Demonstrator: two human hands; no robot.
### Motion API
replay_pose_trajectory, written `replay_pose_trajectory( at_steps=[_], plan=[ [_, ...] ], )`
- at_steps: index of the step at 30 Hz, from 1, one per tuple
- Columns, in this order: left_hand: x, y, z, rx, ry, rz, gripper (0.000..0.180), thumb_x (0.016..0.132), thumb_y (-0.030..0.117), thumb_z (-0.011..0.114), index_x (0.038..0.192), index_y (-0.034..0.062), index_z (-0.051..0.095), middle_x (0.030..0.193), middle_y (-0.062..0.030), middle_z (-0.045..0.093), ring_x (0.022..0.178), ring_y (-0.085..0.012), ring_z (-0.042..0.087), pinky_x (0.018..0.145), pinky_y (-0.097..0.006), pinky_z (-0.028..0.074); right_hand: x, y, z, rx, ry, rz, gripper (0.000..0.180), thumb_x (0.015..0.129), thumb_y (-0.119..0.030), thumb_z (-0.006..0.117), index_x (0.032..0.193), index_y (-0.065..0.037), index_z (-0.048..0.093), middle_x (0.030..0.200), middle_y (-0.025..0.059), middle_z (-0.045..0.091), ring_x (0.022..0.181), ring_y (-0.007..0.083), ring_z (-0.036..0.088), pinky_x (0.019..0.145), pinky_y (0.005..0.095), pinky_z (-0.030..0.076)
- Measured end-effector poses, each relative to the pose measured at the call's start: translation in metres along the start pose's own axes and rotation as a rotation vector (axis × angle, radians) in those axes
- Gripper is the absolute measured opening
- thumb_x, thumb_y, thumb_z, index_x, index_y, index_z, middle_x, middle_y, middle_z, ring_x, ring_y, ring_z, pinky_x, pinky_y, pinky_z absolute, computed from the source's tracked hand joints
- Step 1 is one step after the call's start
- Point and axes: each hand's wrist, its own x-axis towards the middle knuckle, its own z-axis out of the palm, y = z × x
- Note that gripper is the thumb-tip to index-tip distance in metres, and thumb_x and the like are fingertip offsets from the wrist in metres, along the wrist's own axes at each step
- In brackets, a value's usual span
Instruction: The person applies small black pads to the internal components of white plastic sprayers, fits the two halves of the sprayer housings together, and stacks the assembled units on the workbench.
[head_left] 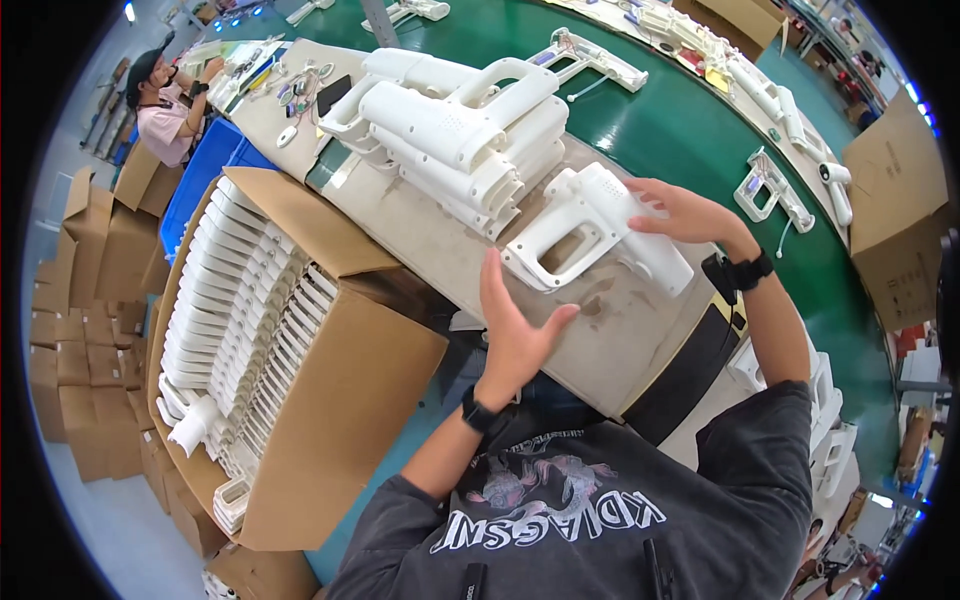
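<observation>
A white plastic housing shell with a handle loop (590, 225) lies on the worn beige worktable (450, 250). My right hand (685, 215) rests on its far end, fingers curled over it. My left hand (515, 325) hovers open just below the shell's handle, palm toward it, fingers apart and holding nothing. A pile of the same white shells (455, 130) is stacked on the table beyond the single one. Both wrists wear dark bands.
An open cardboard box (330, 400) at my left is packed with rows of white shells. A green conveyor belt (680, 130) behind the table carries more white parts. Another person (165, 100) sits at far left. Stacked cartons line the left floor; a carton stands at right.
</observation>
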Motion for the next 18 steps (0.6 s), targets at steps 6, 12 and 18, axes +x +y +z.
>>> replay_pose_trajectory(
  at_steps=[6,12,18],
  plan=[
    [0.023,-0.024,0.022,-0.038,0.053,0.053,0.119,0.068,0.019,0.09,0.152,-0.0056,0.009,0.152,-0.0265,0.022,0.142,-0.0417,0.025,0.118,-0.046,0.025,-0.041,-0.008,0.045,-0.255,0.189,-0.181,0.112,0.073,-0.039,0.083,0.157,-0.005,0.017,0.149,0.0252,0.039,0.134,0.0404,0.044,0.113,0.0405,0.036],
    [0.028,-0.024,0.031,0.05,0.135,0.097,0.105,0.069,0.007,0.085,0.147,-0.0079,0.016,0.144,-0.0282,0.03,0.134,-0.0438,0.032,0.115,-0.046,0.028,-0.033,-0.012,0.061,-0.207,0.264,-0.141,0.101,0.071,-0.011,0.069,0.157,-0.008,0.017,0.146,0.0255,0.041,0.13,0.0417,0.047,0.108,0.0411,0.04],
    [0.033,-0.031,0.032,0.022,0.228,0.026,0.096,0.074,0.008,0.08,0.145,-0.0102,0.017,0.14,-0.0291,0.033,0.133,-0.0439,0.032,0.114,-0.047,0.028,-0.017,-0.017,0.055,-0.246,0.328,-0.191,0.098,0.07,-0.017,0.073,0.155,-0.008,0.025,0.145,0.0239,0.045,0.128,0.0414,0.049,0.107,0.0415,0.042]
  ],
)
